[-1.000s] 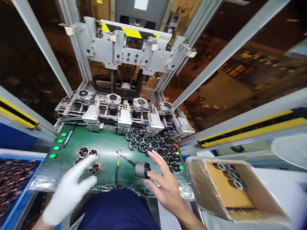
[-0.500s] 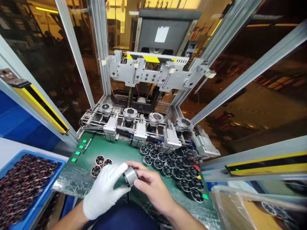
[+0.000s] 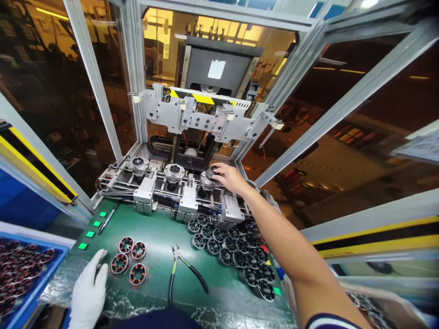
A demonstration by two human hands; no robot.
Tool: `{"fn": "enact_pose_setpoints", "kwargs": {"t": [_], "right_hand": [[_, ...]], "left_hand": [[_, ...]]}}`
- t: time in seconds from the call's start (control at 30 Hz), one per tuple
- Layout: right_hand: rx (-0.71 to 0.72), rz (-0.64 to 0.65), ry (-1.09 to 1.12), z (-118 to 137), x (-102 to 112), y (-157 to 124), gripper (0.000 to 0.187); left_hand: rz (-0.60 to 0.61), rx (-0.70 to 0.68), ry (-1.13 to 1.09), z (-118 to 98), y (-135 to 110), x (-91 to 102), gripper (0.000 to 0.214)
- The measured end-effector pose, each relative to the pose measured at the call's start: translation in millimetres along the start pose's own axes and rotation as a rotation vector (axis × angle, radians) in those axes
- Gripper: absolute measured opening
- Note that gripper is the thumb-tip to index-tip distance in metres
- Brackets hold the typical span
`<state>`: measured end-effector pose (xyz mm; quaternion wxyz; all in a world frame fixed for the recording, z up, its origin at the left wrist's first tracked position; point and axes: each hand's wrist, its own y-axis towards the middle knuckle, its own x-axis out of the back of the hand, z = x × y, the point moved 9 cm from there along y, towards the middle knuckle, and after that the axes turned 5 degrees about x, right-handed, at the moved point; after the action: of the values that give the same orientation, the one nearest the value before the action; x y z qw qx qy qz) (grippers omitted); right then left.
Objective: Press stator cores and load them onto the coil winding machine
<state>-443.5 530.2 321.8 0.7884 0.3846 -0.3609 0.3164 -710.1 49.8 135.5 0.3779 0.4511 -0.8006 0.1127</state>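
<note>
My bare right hand (image 3: 229, 176) reaches to the third fixture (image 3: 207, 182) of the row. Its fingers close on a dark metal cylinder (image 3: 213, 171), which sits at the fixture's round top; fingers partly cover it. My white-gloved left hand (image 3: 88, 288) rests low at the table's left side with fingers and thumb apart, holding nothing visible. Beside it lie several wire-wound stator rings with red and black windings (image 3: 120, 263). Cutting pliers (image 3: 175, 258) with black and green handles lie with jaws pointing away from me.
Several black-and-silver rings (image 3: 225, 256) cover the table's right part. Round fixtures (image 3: 174, 172) line the back under a raised machine plate (image 3: 202, 116). A blue crate (image 3: 56, 256) of stators stands left. Yellow-black bars (image 3: 37, 167) and metal posts flank the station.
My right hand has carried the cylinder from between both hands forward to the third fixture. The left hand let go and moved left. The pliers and another stator ring now show.
</note>
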Motion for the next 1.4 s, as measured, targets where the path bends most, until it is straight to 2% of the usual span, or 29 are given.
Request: {"fn": "enact_pose_setpoints", "kwargs": {"t": [0.17, 0.43, 0.53, 0.63, 0.73, 0.87, 0.97, 1.07, 1.17, 1.23, 1.3, 1.4], "right_hand": [[0.019, 0.101, -0.118, -2, -3, -9, 0.01], [0.012, 0.181, -0.245, -6, -11, 2, 0.014], [0.028, 0.18, -0.264, 0, -6, -4, 0.026], [0.052, 0.153, -0.282, 7, -6, -19, 0.04], [0.068, 0.128, -0.292, 10, -15, -33, 0.052], [0.087, 0.071, -0.275, 17, -23, -41, 0.056], [0.095, -0.058, -0.258, 40, -13, -55, 0.048], [0.117, -0.193, -0.22, 82, -11, -95, 0.043], [0.142, -0.205, -0.157, 118, -34, -147, 0.034], [0.139, -0.156, -0.124, 128, -58, -175, 0.026], [0.109, -0.083, -0.11, 124, -82, -194, 0.022], [0.045, 0.024, -0.105, 107, -110, -206, 0.023]], "left_hand": [[0.03, -0.042, 0.08, -13, 2, 1.2, 0.056], [0.039, -0.092, 0.141, -23, 4, 1.1, 0.056], [0.034, -0.095, 0.152, -21, 3, 0.9, 0.054], [0.031, -0.096, 0.149, -20, 2, 0.0, 0.053], [0.023, -0.096, 0.139, -21, 1, -0.3, 0.054], [0.012, -0.099, 0.143, -25, 2, 1.3, 0.056], [0.018, -0.098, 0.143, -29, 3, 2.0, 0.057], [0.025, -0.097, 0.141, -31, 2, 1.6, 0.056], [0.034, -0.103, 0.153, -33, 1, 0.2, 0.056], [0.041, -0.115, 0.159, -34, 1, -0.7, 0.056], [0.053, -0.128, 0.165, -37, 2, -1.7, 0.057], [0.068, -0.145, 0.178, -41, 3, -2.9, 0.057]]}}
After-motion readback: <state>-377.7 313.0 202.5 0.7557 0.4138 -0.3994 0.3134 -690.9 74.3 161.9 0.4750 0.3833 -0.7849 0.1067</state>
